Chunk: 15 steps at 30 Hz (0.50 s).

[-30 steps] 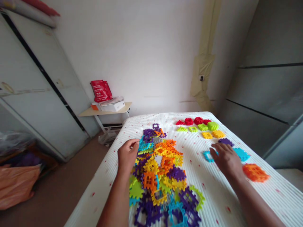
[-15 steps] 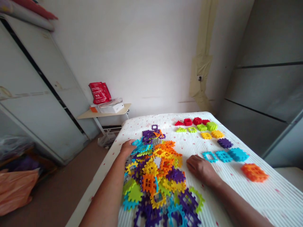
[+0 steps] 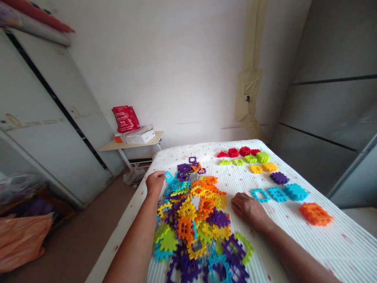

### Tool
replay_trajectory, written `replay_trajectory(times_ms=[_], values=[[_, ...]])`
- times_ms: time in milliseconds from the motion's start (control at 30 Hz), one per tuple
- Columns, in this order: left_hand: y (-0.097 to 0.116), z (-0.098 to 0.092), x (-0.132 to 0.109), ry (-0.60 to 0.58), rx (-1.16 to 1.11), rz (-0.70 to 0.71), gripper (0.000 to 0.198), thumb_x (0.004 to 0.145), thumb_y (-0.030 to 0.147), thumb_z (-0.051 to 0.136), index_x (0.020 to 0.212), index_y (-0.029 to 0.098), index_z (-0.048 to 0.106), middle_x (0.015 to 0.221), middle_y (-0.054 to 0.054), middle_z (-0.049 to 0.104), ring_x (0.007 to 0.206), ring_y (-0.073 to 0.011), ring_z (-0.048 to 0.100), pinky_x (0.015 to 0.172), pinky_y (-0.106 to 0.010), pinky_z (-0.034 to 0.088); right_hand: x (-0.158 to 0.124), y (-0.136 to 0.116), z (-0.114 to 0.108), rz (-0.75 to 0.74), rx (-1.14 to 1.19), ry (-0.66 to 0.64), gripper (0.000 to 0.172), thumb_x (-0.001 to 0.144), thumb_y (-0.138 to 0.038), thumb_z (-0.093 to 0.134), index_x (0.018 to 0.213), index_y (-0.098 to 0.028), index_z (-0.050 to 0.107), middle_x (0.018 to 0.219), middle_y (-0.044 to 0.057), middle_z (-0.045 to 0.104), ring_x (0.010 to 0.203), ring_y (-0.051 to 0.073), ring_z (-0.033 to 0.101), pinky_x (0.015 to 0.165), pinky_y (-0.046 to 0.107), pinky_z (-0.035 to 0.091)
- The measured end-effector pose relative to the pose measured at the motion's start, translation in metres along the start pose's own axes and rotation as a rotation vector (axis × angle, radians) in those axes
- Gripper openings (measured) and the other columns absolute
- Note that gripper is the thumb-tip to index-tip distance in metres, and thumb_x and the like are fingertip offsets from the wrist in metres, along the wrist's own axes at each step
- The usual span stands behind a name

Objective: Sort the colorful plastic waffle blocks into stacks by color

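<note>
A heap of flat interlocking plastic tiles [image 3: 197,212] in purple, orange, yellow, blue and green lies on a white ribbed bed cover [image 3: 265,251]. My left hand [image 3: 154,181] rests at the heap's far left edge, fingers curled against a blue tile [image 3: 169,176]. My right hand [image 3: 247,207] lies on the cover just right of the heap, fingers curled toward a purple tile [image 3: 219,217]. Sorted groups sit further right: red tiles [image 3: 239,151], green tiles [image 3: 250,158], yellow tiles [image 3: 262,168], a purple stack [image 3: 279,177], blue tiles [image 3: 279,193] and an orange stack [image 3: 315,214].
A small side table [image 3: 132,143] with a white box and a red bag [image 3: 126,118] stands by the back wall. Grey wardrobes line the left and right sides. An orange plastic bag [image 3: 20,239] lies on the floor at the left.
My right hand has pulled back from the sorted blue tiles to the heap's right edge. My left hand has slid from the heap's top to its far left edge.
</note>
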<state>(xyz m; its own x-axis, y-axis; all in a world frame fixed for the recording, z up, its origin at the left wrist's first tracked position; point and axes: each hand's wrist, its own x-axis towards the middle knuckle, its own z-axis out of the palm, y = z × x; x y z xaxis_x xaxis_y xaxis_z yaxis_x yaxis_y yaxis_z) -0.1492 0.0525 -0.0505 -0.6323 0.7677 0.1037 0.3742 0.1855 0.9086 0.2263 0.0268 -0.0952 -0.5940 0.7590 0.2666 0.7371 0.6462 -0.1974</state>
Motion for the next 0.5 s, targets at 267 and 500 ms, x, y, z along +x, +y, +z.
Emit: replay_trajectory(times_ms=[267,500], values=[[0.039,0.0,-0.069,-0.013,-0.484,-0.039,0.056,0.055,0.029,0.067,0.108,0.015,0.058,0.063,0.004,0.059,0.054,-0.0118,0.062,0.059,-0.027,0.051,0.0,-0.002,-0.003,0.016,-0.013,0.0,0.029,0.09,-0.017,0.038,0.075,-0.017,0.062,0.079,0.006,0.062,0.078,0.016,0.058,0.072,0.025,0.04],[0.051,0.029,-0.132,-0.213,-0.65,-0.108,0.045,0.053,0.027,0.068,0.096,0.012,0.063,0.061,0.003,0.059,0.048,-0.0098,0.057,0.051,-0.024,0.048,-0.001,-0.005,-0.008,0.078,-0.03,-0.044,0.027,0.09,-0.018,0.039,0.08,-0.017,0.064,0.082,0.005,0.063,0.08,0.016,0.058,0.073,0.024,0.04]])
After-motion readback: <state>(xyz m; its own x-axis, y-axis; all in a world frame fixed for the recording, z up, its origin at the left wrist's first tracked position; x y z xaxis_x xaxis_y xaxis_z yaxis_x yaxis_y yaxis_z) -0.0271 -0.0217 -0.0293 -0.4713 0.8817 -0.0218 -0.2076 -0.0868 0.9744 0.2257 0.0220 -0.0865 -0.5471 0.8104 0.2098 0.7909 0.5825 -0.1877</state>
